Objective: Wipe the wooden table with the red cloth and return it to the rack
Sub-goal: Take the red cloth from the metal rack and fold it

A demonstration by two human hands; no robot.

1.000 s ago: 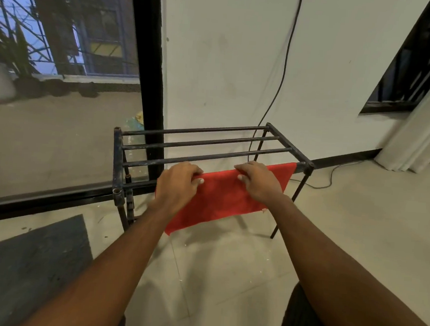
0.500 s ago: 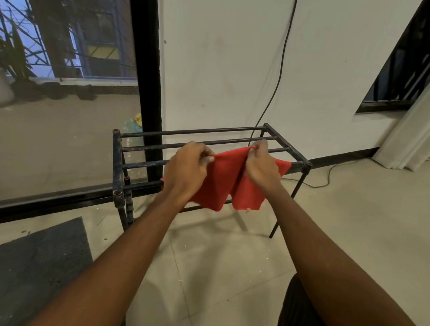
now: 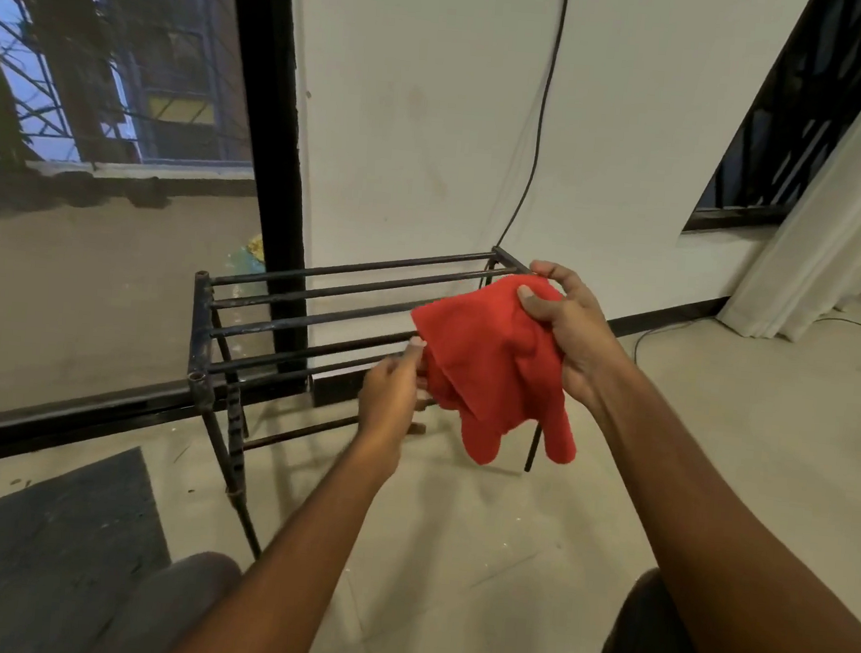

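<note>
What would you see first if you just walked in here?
The bright red cloth, bunched up in the right hand mid-picture. Behind it stands a black metal rack by the white wall, and the left hand is at the cloth's left edge.

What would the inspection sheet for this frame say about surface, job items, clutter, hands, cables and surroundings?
Surface: wooden table not in view; tiled floor.
Job's things: red cloth bunched, held at the right end of the rack.
Clutter: dark mat on the floor.
Hands: right hand grips the cloth; left hand at its left edge, grip unclear.
Cables: black cable down the wall; second cable on the floor.
Surroundings: white wall, glass door, curtain.
</note>
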